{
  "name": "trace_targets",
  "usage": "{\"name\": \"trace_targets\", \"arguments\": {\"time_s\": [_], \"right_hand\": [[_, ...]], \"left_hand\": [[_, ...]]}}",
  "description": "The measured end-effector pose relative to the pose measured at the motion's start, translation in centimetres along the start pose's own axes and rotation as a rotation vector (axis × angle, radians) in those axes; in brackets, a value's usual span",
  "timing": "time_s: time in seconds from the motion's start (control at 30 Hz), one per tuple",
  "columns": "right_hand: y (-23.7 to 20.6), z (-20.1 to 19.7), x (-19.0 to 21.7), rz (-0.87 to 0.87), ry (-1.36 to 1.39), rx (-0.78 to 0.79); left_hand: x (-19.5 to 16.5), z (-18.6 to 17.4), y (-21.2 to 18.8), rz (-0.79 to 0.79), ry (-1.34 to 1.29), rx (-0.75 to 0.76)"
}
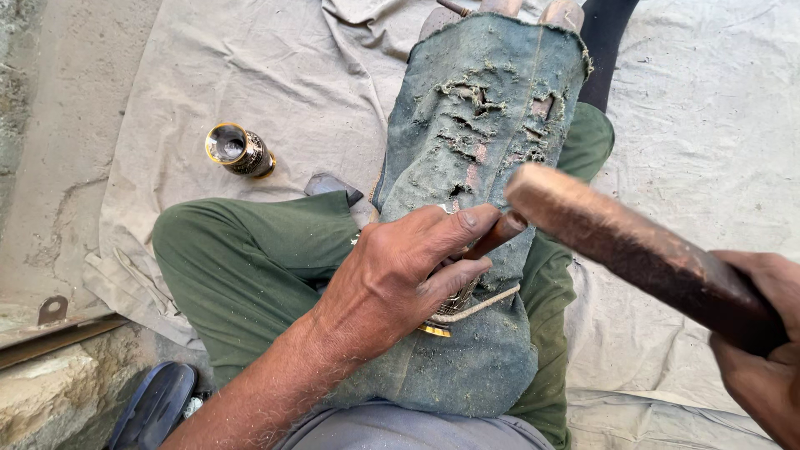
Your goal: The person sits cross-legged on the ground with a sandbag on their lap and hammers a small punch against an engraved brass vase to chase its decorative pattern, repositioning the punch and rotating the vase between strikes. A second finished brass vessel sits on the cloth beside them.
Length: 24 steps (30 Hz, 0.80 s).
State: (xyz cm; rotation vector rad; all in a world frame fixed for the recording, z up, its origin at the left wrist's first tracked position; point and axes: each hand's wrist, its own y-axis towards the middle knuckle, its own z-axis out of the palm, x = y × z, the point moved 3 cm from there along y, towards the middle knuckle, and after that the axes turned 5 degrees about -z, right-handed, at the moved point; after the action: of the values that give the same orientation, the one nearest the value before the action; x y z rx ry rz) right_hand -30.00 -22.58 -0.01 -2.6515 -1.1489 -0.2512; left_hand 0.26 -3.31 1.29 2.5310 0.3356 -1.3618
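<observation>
Small brass piece (446, 310) with dark and gold banding, mostly hidden under the left hand (408, 271), lies on a worn, torn denim cloth (483, 125) draped over the person's lap; a light cord (475, 307) runs across the cloth just beside the piece. Left hand closed in a pinching grip on a thin reddish-brown punch (493, 236), thumb and forefinger around its shaft, its lower end hidden behind the fingers so contact with the brass piece can't be told. Right hand (762, 350), right of the brass piece at the frame edge, wrapped shut around the handle end of a brown wooden mallet (633, 250); the mallet's blurred head sits just above and right of the punch top, apart from it. Person sits with legs in green trousers (250, 258), left of the brass piece, folded on a beige canvas sheet (317, 92) spread on the floor. Bare concrete floor (58, 125) shows far left of the brass piece. On the sheet up and left of it stands a dark gold-rimmed cup (237, 150), tilted, inside looks grey, contents can't be told. A dark blue sandal (154, 404) lies lower left, and a flat metal strip (50, 329) beside it at the left edge.
</observation>
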Motion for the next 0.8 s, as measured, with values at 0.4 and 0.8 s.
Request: {"name": "trace_targets", "arguments": {"time_s": [0.4, 0.8], "right_hand": [[-0.7, -0.3, 1.7, 0.101, 0.083, -0.034], [-3.0, 1.3, 1.0, 0.159, 0.079, -0.146]], "left_hand": [[0.3, -0.4, 0.7, 0.051, -0.011, 0.102], [0.8, -0.6, 1.0, 0.128, -0.027, 0.124]]}}
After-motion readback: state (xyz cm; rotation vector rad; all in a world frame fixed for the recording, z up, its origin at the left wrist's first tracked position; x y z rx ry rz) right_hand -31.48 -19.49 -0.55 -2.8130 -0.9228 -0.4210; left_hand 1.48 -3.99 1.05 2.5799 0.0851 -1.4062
